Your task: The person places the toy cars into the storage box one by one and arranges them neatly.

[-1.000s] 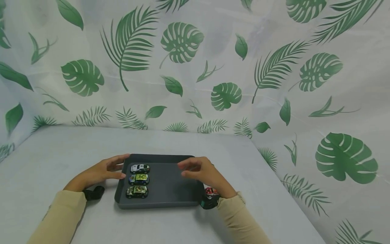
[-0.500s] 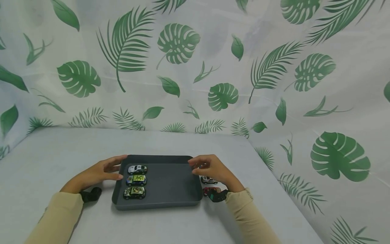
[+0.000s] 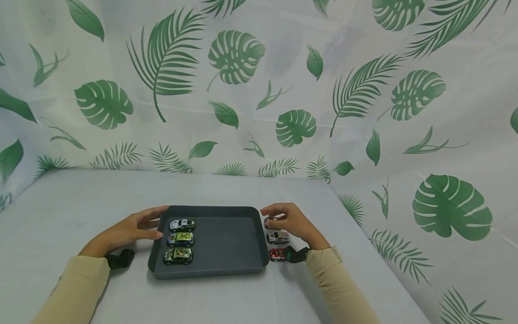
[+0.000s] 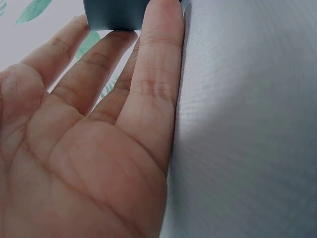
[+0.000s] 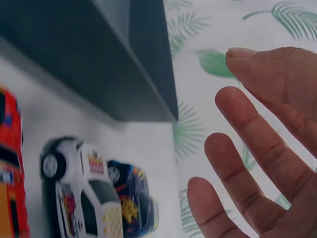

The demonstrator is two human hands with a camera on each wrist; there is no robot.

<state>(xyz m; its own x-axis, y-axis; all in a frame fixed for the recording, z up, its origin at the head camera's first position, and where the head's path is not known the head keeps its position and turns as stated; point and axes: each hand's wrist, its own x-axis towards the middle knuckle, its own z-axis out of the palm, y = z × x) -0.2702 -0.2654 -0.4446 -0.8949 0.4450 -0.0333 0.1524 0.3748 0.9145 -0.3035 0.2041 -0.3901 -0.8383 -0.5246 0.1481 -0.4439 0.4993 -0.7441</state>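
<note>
A dark grey tray (image 3: 226,243) holds three toy cars in a column along its left side: a white one (image 3: 182,224), a yellow-green one (image 3: 180,239) and a camouflage-patterned one (image 3: 178,256). My left hand (image 3: 127,231) touches the tray's left wall with spread, extended fingers. Just beyond the right wall, my right hand (image 3: 293,220) hovers with relaxed fingers and nothing between them. Beneath it is a dark blue toy car (image 5: 133,198), mostly hidden by the hand in the head view. A white toy car (image 3: 278,237) and a red toy car (image 3: 277,254) line up nearer me.
The tray stands on a white-covered table (image 3: 210,301). Behind and to the right hangs a white curtain (image 3: 251,99) printed with green leaves. Black straps with camera units (image 3: 297,254) sit on both wrists, the right one partly covering the red car.
My right hand has moved right, from over the tray to over the cars outside it, uncovering the white and red cars. The left hand stays at the tray's left wall.
</note>
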